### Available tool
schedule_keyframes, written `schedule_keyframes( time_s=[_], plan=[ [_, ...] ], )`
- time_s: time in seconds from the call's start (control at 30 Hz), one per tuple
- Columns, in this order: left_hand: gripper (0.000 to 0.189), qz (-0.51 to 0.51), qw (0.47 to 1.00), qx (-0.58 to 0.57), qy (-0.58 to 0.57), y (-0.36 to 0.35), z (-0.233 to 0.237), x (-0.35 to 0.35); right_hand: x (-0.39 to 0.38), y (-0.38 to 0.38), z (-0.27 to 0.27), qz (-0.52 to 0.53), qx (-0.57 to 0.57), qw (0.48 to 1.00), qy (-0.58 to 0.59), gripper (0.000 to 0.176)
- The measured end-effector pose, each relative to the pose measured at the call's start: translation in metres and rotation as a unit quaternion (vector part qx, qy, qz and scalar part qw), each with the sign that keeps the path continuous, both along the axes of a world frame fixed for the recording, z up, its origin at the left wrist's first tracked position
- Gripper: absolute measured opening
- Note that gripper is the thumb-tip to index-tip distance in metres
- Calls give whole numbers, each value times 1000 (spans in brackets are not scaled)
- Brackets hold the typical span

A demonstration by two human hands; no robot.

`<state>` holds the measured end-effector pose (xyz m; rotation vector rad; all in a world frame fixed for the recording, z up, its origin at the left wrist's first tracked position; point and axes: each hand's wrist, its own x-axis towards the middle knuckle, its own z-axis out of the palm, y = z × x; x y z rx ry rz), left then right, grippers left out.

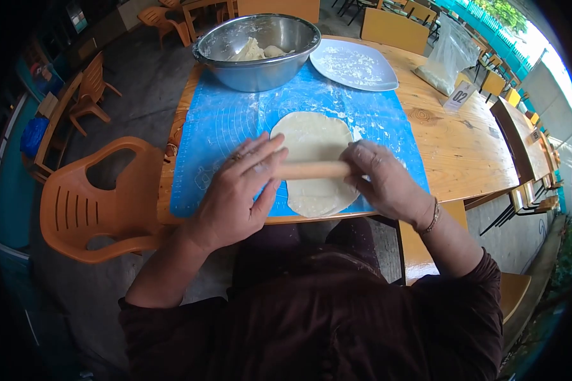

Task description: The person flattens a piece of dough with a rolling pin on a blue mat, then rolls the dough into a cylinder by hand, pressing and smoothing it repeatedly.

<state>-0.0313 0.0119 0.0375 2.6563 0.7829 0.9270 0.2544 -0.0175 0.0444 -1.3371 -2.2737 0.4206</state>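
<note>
A wooden rolling pin (314, 170) lies crosswise on a flattened oval of pale dough (311, 136). My left hand (245, 184) rests on the pin's left end, its fingers over the wood. At the other end, my right hand (381, 174) has its fingers wrapped round the pin. Under the dough is a blue mat (229, 120) with printed markings and smears of flour. The dough reaches down to the mat's near edge, and the pin hides a strip across its middle.
Beyond the mat stand a metal bowl (257, 75) with dough inside and a floured white plate (354, 65). On the wooden table (457, 152), a plastic bag (448, 57) and a "02" sign (459, 96) are at the right. An orange chair (108, 203) stands left.
</note>
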Motion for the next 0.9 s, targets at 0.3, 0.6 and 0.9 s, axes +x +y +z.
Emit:
schedule_keyframes(
  time_s=[0.3, 0.6, 0.9],
  plan=[
    [57, 105, 990, -21, 92, 43, -19, 12, 16, 61, -12, -3, 1, 997, -77, 31],
    [62, 140, 958, -86, 234, 24, -28, 21, 12, 81, -9, -53, -46, 997, -37, 51],
    [63, 159, 956, -46, 241, 4, -32, 24, -15, 68, -26, -179, -10, 944, -278, 76]
  ],
)
